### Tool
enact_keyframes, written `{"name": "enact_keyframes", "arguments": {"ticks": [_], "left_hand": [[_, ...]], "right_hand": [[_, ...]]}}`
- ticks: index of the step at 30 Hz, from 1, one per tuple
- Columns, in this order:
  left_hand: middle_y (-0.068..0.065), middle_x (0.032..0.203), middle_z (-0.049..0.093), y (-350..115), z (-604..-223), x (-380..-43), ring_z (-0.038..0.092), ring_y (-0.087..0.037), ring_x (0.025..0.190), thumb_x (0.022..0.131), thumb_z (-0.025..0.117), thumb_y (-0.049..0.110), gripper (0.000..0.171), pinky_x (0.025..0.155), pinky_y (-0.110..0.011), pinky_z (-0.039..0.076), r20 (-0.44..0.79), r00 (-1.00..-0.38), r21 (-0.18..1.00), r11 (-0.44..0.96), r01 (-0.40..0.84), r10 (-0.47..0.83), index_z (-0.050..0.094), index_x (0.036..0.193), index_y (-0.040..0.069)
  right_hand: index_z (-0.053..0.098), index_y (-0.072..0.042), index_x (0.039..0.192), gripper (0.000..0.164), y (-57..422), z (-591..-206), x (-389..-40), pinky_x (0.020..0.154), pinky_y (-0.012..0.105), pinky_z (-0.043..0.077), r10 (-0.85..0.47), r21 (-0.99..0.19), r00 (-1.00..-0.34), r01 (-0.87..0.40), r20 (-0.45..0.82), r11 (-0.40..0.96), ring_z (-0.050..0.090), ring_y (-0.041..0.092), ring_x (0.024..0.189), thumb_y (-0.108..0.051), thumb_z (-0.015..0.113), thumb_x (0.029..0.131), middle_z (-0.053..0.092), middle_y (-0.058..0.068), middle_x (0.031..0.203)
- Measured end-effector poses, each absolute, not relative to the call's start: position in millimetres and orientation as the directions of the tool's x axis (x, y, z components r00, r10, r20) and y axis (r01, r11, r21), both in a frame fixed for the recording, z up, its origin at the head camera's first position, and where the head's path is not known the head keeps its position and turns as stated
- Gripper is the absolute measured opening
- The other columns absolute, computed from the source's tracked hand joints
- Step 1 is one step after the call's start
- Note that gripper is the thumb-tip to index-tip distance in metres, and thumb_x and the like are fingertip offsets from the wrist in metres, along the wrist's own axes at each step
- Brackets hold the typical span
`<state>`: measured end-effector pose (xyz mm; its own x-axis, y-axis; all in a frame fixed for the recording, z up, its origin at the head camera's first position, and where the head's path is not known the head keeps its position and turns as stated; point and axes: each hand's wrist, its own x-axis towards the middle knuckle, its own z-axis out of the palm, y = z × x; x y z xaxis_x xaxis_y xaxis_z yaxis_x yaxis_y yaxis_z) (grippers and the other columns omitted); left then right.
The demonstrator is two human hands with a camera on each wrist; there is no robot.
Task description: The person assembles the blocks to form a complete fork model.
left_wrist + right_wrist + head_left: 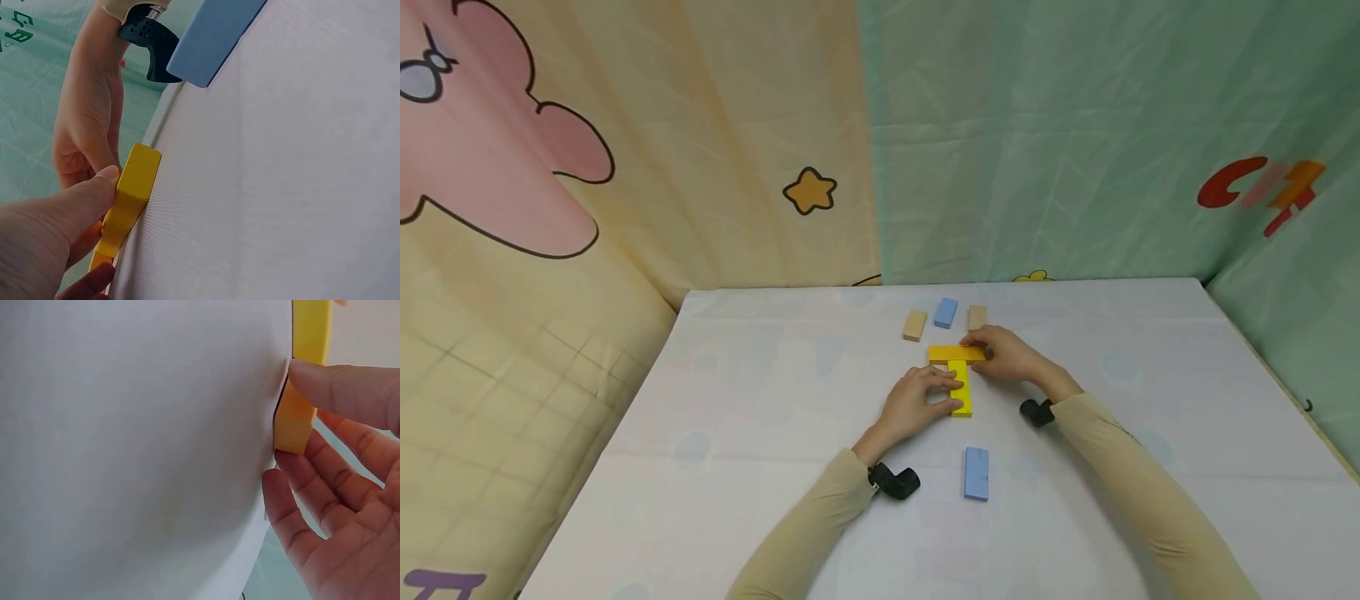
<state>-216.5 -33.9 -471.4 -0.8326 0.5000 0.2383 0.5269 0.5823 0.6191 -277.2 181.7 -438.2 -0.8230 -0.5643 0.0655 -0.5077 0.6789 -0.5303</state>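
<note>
Lining up two yellow blocks into a T looks like the step in hand. Both hands are on the blocks near the middle of the table [760,400], which has a pale printed cloth over it.

The left hand [917,402] has its fingers curled over the yellow upright block [960,390], the stem of the T, pinching it from the side; in the left wrist view the thumb is pressed right against that block's edge. The right hand [1006,353] pinches the orange-yellow crossbar block [956,353] at its right end, thumb on one face and fingers behind it, so neither hand is loose or flat. The two blocks touch, crossbar lying across the far end of the stem.

Around them: a tan block [914,325], a small blue block [945,312] and another tan block [977,317] sit in a row just beyond the crossbar, apart from it. A longer blue block [976,473] lies nearer the person, well clear of the stem. Each wrist carries a black camera mount.

My guess for what the next move calls for: small nudges only. The crossbar looks a touch off-centre on the stem, so squaring it up means sliding it sideways while the left hand pins the stem so it doesn't skate on the cloth.
</note>
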Motion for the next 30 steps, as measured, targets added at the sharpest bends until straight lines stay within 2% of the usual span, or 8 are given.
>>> {"name": "enact_keyframes", "arguments": {"ticks": [6, 11, 15, 22, 27, 30], "left_hand": [[0.004, 0.118, 0.062, -31.7, -471.0, -217.9, 0.051, -0.016, 0.111, 0.084, 0.073, 0.029, 0.031, 0.092, -0.03, 0.039, 0.254, -0.827, 0.622, 0.57, 0.537, 0.501, 0.071, 0.113, 0.017], [0.005, 0.12, 0.062, -31.6, -472.3, -217.7, 0.051, -0.015, 0.111, 0.085, 0.072, 0.03, 0.03, 0.092, -0.03, 0.039, 0.246, -0.829, 0.622, 0.575, 0.532, 0.502, 0.071, 0.113, 0.018], [0.006, 0.12, 0.062, -33.1, -473.0, -217.3, 0.051, -0.014, 0.11, 0.085, 0.073, 0.03, 0.03, 0.092, -0.03, 0.04, 0.245, -0.834, 0.631, 0.572, 0.524, 0.494, 0.072, 0.111, 0.018], [0.004, 0.119, 0.062, -34.2, -474.4, -216.0, 0.051, -0.015, 0.111, 0.085, 0.073, 0.03, 0.028, 0.093, -0.032, 0.039, 0.265, -0.833, 0.636, 0.562, 0.529, 0.485, 0.072, 0.109, 0.017], [0.004, 0.119, 0.062, -33.8, -474.6, -216.3, 0.05, -0.016, 0.114, 0.084, 0.074, 0.029, 0.028, 0.095, -0.032, 0.038, 0.273, -0.83, 0.639, 0.553, 0.534, 0.486, 0.072, 0.109, 0.017], [0.005, 0.12, 0.062, -33.7, -474.6, -216.4, 0.05, -0.015, 0.113, 0.084, 0.074, 0.029, 0.028, 0.094, -0.032, 0.038, 0.272, -0.83, 0.641, 0.552, 0.533, 0.486, 0.072, 0.109, 0.017]], "right_hand": [[0.054, 0.004, 0.128, 0.045, 189.4, -436.5, -268.8, 0.091, 0.05, 0.042, -0.545, -0.576, -0.833, -0.494, 0.098, 0.651, 0.052, 0.035, 0.108, -0.006, 0.069, 0.086, 0.054, 0.021, 0.122], [0.055, 0.002, 0.128, 0.043, 194.1, -437.7, -248.7, 0.094, 0.053, 0.04, -0.51, -0.583, -0.842, -0.506, 0.175, 0.636, 0.048, 0.039, 0.116, -0.011, 0.067, 0.089, 0.051, 0.021, 0.127], [0.058, -0.001, 0.124, 0.038, 192.6, -435.4, -224.1, 0.093, 0.05, 0.042, -0.524, -0.533, -0.823, -0.552, 0.221, 0.641, 0.051, 0.034, 0.114, -0.016, 0.067, 0.09, 0.054, 0.015, 0.123], [0.067, -0.008, 0.113, 0.031, 187.0, -426.2, -176.6, 0.08, 0.04, 0.05, -0.573, -0.47, -0.783, -0.611, 0.24, 0.637, 0.062, 0.021, 0.097, -0.026, 0.07, 0.088, 0.065, 0.003, 0.109], [0.07, -0.012, 0.109, 0.034, 187.4, -425.3, -152.6, 0.078, 0.035, 0.051, -0.657, -0.426, -0.716, -0.684, 0.236, 0.593, 0.062, 0.012, 0.093, -0.038, 0.069, 0.087, 0.068, -0.004, 0.103], [0.071, -0.014, 0.111, 0.041, 187.7, -424.1, -141.4, 0.08, 0.035, 0.05, -0.698, -0.424, -0.694, -0.695, 0.179, 0.581, 0.061, 0.009, 0.096, -0.046, 0.067, 0.086, 0.067, -0.007, 0.106]]}}
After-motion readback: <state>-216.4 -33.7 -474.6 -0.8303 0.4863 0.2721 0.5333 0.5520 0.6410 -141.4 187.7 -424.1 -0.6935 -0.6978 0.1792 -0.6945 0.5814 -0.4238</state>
